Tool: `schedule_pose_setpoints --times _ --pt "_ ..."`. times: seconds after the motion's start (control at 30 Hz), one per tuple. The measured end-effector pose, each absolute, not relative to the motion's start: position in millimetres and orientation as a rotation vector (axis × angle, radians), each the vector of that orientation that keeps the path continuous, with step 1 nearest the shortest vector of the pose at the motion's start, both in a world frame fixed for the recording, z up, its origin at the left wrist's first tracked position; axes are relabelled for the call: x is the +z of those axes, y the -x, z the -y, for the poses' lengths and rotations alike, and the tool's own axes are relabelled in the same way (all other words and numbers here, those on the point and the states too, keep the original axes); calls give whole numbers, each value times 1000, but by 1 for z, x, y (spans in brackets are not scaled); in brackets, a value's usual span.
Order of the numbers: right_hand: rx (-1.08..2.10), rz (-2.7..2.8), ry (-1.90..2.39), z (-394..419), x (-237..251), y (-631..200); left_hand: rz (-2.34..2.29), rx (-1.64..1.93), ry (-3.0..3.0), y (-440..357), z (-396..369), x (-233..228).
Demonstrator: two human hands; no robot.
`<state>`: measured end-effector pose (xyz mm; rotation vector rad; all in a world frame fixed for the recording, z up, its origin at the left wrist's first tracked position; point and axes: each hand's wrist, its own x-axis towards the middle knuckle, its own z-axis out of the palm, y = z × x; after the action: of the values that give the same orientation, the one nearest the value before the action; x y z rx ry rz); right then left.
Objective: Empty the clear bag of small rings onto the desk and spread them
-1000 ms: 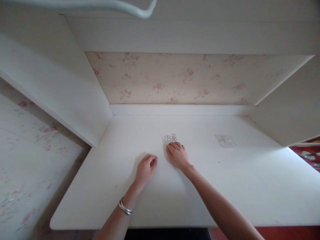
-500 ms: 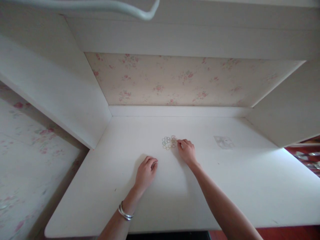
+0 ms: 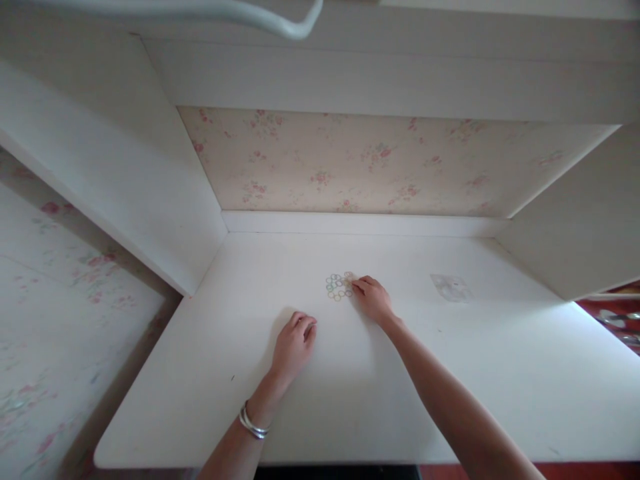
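Right hand [image 3: 373, 300] unmoved beside rings [image 3: 338, 287] (small, pastel).

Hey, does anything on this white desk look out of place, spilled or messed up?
Nothing stands out. The small coloured rings sit in a tight cluster on the desk, with the right hand touching their right edge. The left hand rests curled on the desk, apart from them. A small clear packet lies flat farther right.

One cluster of small rings [image 3: 339, 287] (too small to count singly), one clear packet [image 3: 451, 287], two hands, one bracelet [image 3: 251, 425].
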<state>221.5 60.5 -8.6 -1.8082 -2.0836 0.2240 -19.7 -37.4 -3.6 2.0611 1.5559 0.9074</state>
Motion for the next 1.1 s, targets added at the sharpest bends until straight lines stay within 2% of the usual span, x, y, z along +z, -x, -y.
schedule_pose_setpoints --times 0.73,0.93,1.1 --pt "256 1888 1798 -33 -1 -229 -1543 872 -2084 19 37 -4" --pt "446 1759 1678 19 -7 -218 -1542 867 -2093 18 36 -1" --pt "470 1945 1676 49 -6 -208 -1530 834 -2156 16 35 2"
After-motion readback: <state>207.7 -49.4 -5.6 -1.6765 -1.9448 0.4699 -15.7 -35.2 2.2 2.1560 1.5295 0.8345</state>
